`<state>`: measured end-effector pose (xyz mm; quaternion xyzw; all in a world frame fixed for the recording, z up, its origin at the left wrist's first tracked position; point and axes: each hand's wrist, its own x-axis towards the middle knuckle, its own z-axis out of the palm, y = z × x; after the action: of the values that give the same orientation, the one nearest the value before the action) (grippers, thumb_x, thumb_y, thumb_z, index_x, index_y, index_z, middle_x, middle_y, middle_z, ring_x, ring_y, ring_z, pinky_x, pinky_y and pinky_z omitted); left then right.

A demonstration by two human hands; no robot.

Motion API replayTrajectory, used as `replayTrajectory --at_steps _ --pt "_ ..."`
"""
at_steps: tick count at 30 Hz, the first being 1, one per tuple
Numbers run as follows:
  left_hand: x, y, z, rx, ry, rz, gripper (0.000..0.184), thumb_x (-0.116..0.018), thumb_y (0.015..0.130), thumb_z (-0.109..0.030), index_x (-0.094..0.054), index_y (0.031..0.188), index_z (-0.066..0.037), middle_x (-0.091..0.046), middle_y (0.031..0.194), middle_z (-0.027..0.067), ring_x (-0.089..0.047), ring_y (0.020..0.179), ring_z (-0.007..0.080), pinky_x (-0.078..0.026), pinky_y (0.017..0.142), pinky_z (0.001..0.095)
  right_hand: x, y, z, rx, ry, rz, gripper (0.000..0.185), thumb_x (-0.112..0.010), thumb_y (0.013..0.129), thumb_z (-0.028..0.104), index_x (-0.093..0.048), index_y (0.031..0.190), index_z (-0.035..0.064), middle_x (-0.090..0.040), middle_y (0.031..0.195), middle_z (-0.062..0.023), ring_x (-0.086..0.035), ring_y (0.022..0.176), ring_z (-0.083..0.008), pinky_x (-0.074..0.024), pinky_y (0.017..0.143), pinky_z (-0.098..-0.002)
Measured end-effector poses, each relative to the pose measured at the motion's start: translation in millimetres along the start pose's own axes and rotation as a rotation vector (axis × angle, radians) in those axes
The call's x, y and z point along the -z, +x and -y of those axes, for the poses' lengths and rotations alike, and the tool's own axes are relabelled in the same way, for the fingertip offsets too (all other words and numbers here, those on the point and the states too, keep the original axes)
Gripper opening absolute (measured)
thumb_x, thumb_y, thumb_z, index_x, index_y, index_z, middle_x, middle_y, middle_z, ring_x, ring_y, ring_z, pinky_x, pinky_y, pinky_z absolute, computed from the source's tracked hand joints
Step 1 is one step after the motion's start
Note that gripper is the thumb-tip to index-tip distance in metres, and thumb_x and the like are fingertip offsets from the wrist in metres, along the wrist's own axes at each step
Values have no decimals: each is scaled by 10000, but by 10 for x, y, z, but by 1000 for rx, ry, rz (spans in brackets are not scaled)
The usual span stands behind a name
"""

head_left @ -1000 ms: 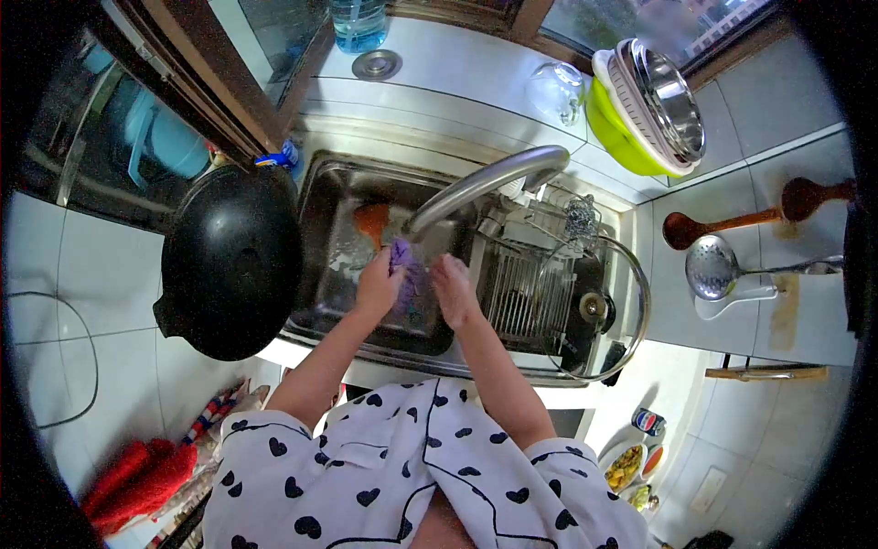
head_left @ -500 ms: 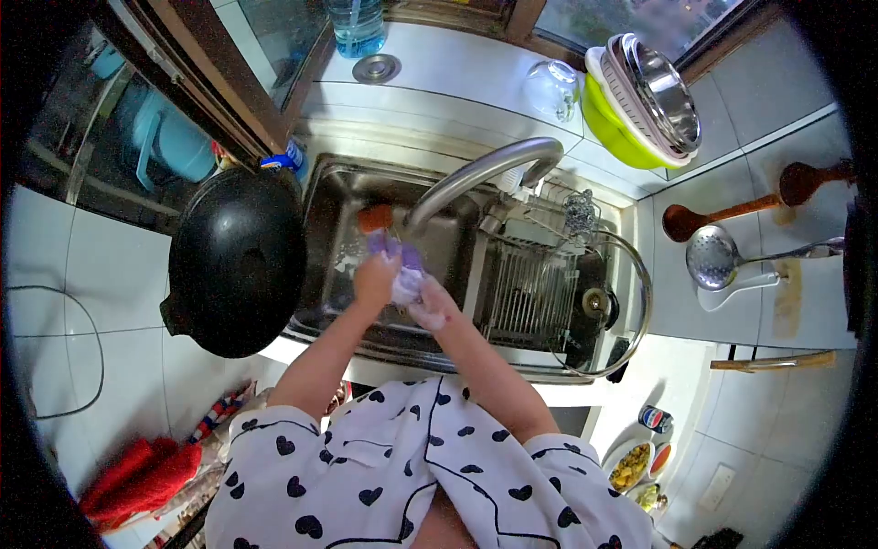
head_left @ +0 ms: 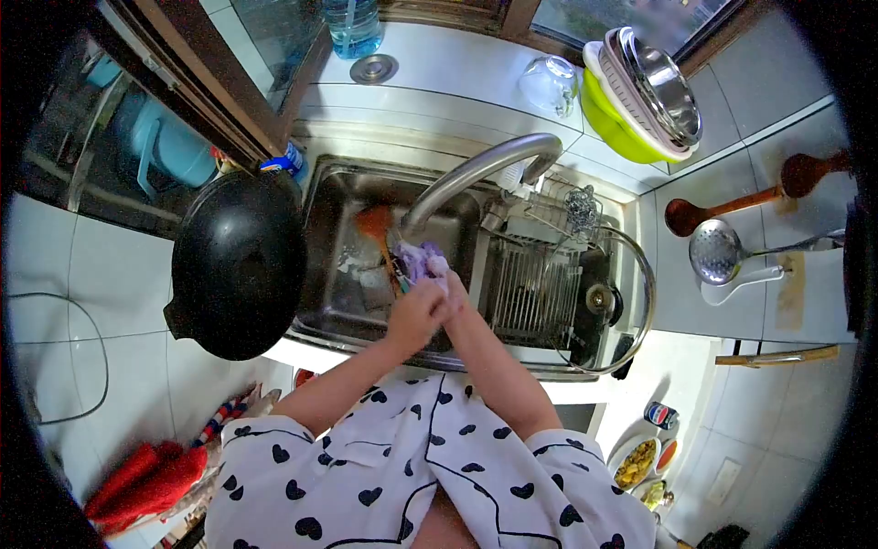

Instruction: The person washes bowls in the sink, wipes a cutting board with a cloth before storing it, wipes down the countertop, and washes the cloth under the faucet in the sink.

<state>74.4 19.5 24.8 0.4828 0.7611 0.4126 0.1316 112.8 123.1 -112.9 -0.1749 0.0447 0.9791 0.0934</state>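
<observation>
Both hands are together over the steel sink point(head_left: 338, 183), below the mouth of the curved faucet point(head_left: 476, 174). A bunched purple cloth point(head_left: 419, 262) with white suds pokes out above my fingers. My left hand point(head_left: 418, 314) is closed round its lower part, knuckles up. My right hand point(head_left: 450, 291) lies against it on the right, also closed on the cloth, partly hidden by my left hand. In the sink, an orange-brown spatula point(head_left: 374, 220) lies with its handle running down toward my left hand.
A black wok point(head_left: 238, 265) stands left of the sink. On the right are a dish rack point(head_left: 530, 293) and a glass lid point(head_left: 647, 316). Stacked bowls point(head_left: 631, 110) and a glass jug point(head_left: 549, 87) sit behind. Ladles point(head_left: 715, 252) hang on the right wall.
My left hand has moved right and down, up against my right hand. The purple cloth has shifted right and is bunched between both hands. More of the spatula's handle shows.
</observation>
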Motion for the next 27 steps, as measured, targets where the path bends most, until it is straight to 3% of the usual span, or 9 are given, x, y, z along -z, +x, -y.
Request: replayTrajectory --at_steps 2,5,8,11,14,17,20,25,27 --pt "-31 19 52 -71 18 78 225 -556 821 -283 -556 805 -58 -543 796 112 -552 737 342 -450 630 418 384 186 -42 107 -140 -37 320 -473 877 179 -475 1154 20 -567 1048 -129 -572 892 -216 -510 722 -356" --pt "-139 170 650 51 125 25 284 -522 850 -338 -571 824 -59 -572 830 136 -564 775 345 -457 645 412 -151 -100 -152 170 -326 -91 359 -525 858 201 -466 1168 30 -554 1087 -109 -561 940 -196 -495 768 -337" --pt "-33 381 712 556 98 97 370 -482 878 -400 -582 930 -48 -585 905 175 -576 822 326 -460 698 392 -478 -361 -260 261 -327 -8 327 -538 858 226 -487 1139 67 -561 1059 -59 -564 904 -163 -491 726 -285" --pt "-115 225 871 659 -152 54 428 -474 887 -417 -564 1052 -33 -605 958 140 -577 858 277 -447 770 361 -365 -390 -184 215 -287 -38 310 -540 859 236 -503 1133 96 -577 1019 -26 -562 895 -140 -484 720 -267" --pt "-66 146 891 911 -854 62 449 -516 874 -372 -513 1157 -23 -600 1029 70 -554 923 227 -415 839 327 -449 -373 -154 179 -422 -213 306 -548 852 250 -515 1123 112 -580 1002 -9 -559 892 -140 -477 719 -284" --pt "-49 75 1051 871 -759 276 462 -566 849 -310 -477 1219 -48 -571 1095 29 -533 978 199 -388 880 317 -554 -393 -151 110 -564 -295 300 -561 844 277 -528 1101 125 -578 995 13 -558 876 -143 -469 714 -298" --pt "-73 85 1297 818 -965 128 481 -601 819 -238 -459 1239 -52 -557 1119 46 -522 996 182 -380 884 324 -573 -375 -128 170 -647 -341 308 -555 848 332 -535 1080 131 -578 991 21 -557 865 -148 -461 711 -306" --pt "206 210 963 822 -731 -71 386 -594 799 -189 -479 1143 -56 -564 1019 50 -534 935 188 -418 817 336 -555 -421 -39 213 -571 -570 363 -474 878 431 -538 1068 129 -583 983 -17 -558 880 -189 -461 715 -356" --pt "164 223 893 742 -628 -95 346 -586 799 -202 -477 1096 -63 -556 972 58 -538 908 202 -434 787 349 -709 -450 -53 100 -437 -444 385 -462 878 449 -537 1066 121 -584 983 -34 -561 888 -207 -466 716 -374"
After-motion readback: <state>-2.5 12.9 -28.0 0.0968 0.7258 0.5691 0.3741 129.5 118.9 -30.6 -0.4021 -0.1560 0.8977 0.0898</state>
